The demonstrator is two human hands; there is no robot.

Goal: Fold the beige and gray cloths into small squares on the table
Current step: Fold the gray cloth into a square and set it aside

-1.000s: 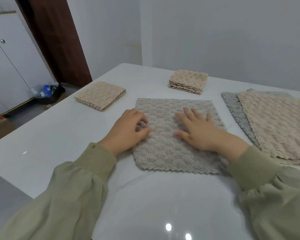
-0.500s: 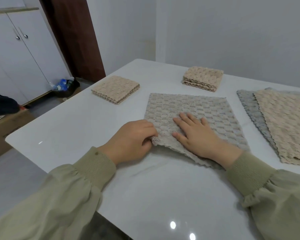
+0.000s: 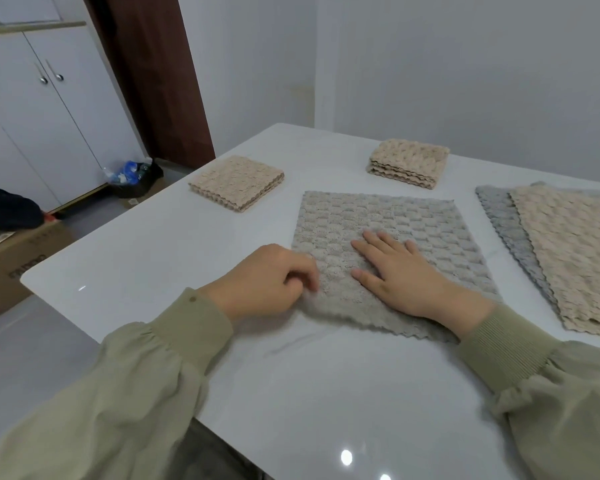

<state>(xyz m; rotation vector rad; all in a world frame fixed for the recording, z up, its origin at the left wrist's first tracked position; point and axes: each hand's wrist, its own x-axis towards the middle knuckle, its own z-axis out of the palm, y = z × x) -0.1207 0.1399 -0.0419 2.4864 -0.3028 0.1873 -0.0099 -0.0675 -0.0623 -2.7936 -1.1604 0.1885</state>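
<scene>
1. The gray cloth [image 3: 378, 223] lay spread out in a single layer on the white table [image 3: 146, 258], with its scalloped near edge toward the person.
2. The left hand [image 3: 267, 282] sat at the gray cloth's left edge, close to its near-left corner. Its fingers were curled in against the thumb and pinched that edge, so nearly all the fabric stretched away from the pinch to the right and the far side. The corner under the hand was blurred and looked slightly raised.
3. The right hand [image 3: 402, 271] lay palm down on the gray cloth's near half, just right of the left hand. Its fingers were straight and spread, pressing the fabric flat and grasping nothing.
4. A narrow strip of the gray cloth showed between the two hands, which did not touch.
5. Beyond the gray cloth's far-left corner, apart from it, lay a folded beige square [image 3: 236, 181].
6. Beyond its far edge, toward the right, sat a thicker folded beige stack [image 3: 407, 162].
7. Right of the gray cloth, across a gap of bare table, a flat beige cloth [image 3: 575, 251] lay on a second gray cloth [image 3: 499, 216], whose left border showed.
8. Olive sleeves [image 3: 187, 317] covered both wrists.
</scene>
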